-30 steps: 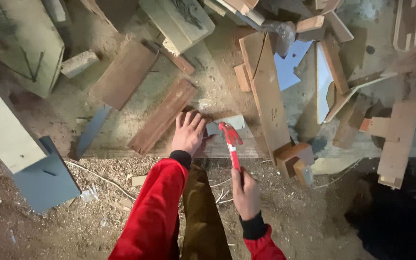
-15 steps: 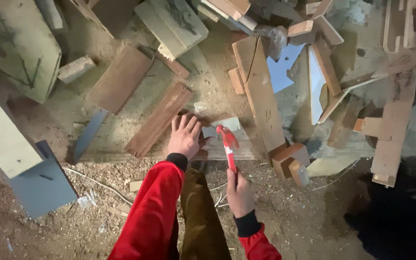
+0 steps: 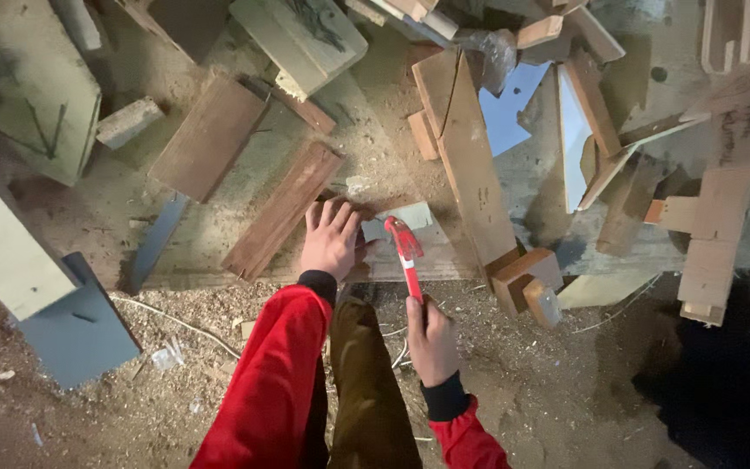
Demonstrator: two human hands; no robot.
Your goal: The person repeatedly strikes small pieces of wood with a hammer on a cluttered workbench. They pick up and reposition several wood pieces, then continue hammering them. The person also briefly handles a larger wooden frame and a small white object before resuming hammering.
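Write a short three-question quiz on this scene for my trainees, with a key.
1. True or false: the right hand holds a red hammer.
2. The left hand rests on: A) a small board, B) a blue panel, C) sawdust.
3. Fill in: the hammer's head sits over a pale ____ piece.

Key: 1 true; 2 A, the small board; 3 green.

A rough woodworking spot, workshop or building site I cannot tell: offcut planks point(image 3: 470, 165) and wooden blocks point(image 3: 527, 278) lie scattered over a dirt floor point(image 3: 566, 399) strewn with sawdust point(image 3: 210, 304), and a red hammer point(image 3: 405, 247) is in use
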